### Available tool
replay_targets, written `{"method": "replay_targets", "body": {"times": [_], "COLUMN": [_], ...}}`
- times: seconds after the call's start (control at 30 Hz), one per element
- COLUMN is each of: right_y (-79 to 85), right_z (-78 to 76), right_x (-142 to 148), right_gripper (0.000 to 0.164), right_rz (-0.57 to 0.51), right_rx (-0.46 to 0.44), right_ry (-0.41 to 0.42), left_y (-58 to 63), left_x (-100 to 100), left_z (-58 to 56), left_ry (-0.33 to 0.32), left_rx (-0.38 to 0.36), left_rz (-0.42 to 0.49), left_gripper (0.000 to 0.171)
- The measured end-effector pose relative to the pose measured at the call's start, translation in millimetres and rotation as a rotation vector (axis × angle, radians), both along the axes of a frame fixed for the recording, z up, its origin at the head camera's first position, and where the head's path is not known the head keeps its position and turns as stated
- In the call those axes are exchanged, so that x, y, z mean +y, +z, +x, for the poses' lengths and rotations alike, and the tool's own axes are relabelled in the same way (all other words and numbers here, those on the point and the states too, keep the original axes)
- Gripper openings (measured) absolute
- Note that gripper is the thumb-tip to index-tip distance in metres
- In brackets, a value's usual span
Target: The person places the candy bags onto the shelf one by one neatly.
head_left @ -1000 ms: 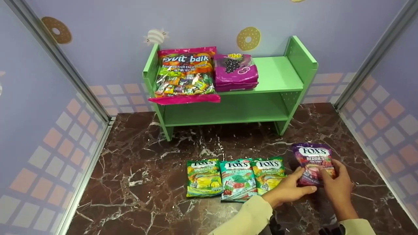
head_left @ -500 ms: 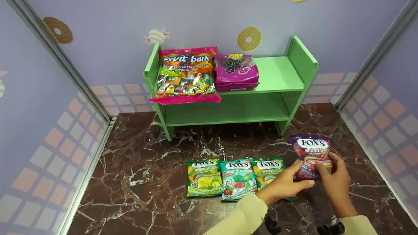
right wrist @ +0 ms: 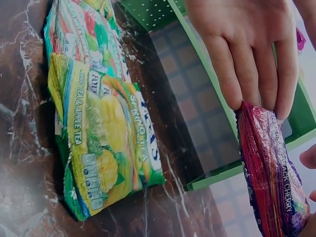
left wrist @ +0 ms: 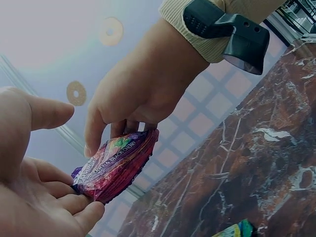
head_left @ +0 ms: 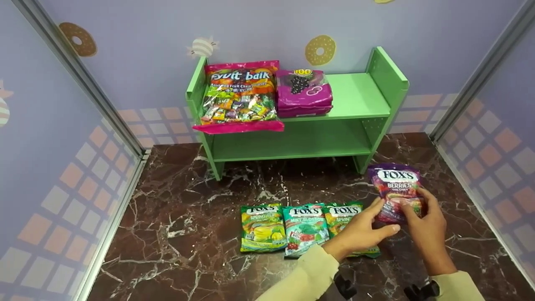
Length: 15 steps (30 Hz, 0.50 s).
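A purple Fox's Berries candy bag (head_left: 397, 179) is held above the dark marble surface, tilted with its printed front up. My right hand (head_left: 428, 230) pinches its right side, thumb on the front and fingers at the edge and behind. On the other side my left hand (head_left: 361, 232) touches the bag; the left wrist view shows its fingers (left wrist: 74, 202) extended against the bag's end, thumb apart. Left of the hands lie a yellow-green Springtea bag (head_left: 263, 228), a teal Mint Blossom bag (head_left: 306, 230) and another Springtea bag (head_left: 340, 217), partly hidden by my left hand.
A green two-level shelf (head_left: 355, 96) stands at the back. On its top level lie a large pink-edged fruit chew bag (head_left: 240, 96) and a purple grape-pictured pack (head_left: 304, 94). Patterned panels (head_left: 54, 125) enclose the sides and back of the marble surface (head_left: 184, 234).
Both hands have moved the purple candy bag forward and slightly left, toward the shelf. The other candy bags stay in their row.
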State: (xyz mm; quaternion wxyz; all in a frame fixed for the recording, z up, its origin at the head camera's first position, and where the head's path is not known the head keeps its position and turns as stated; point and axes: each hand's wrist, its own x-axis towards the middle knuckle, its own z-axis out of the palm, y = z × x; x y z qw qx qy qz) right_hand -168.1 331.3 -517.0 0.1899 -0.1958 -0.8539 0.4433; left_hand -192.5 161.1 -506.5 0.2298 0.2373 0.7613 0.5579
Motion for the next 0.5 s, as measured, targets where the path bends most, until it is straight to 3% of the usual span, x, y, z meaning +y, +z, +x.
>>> {"method": "replay_targets", "body": {"times": [0.5], "right_y": [23.7], "right_z": [-7.1], "right_x": [-16.0], "right_gripper": [0.054], "right_rz": [0.033], "right_rx": [0.085], "right_ry": [0.023], "left_y": [21.0], "left_x": [-16.3], "left_z": [-4.6], "left_ry": [-0.006], "left_rx": [0.062], "left_rz": [0.056], "left_gripper": [0.072]}}
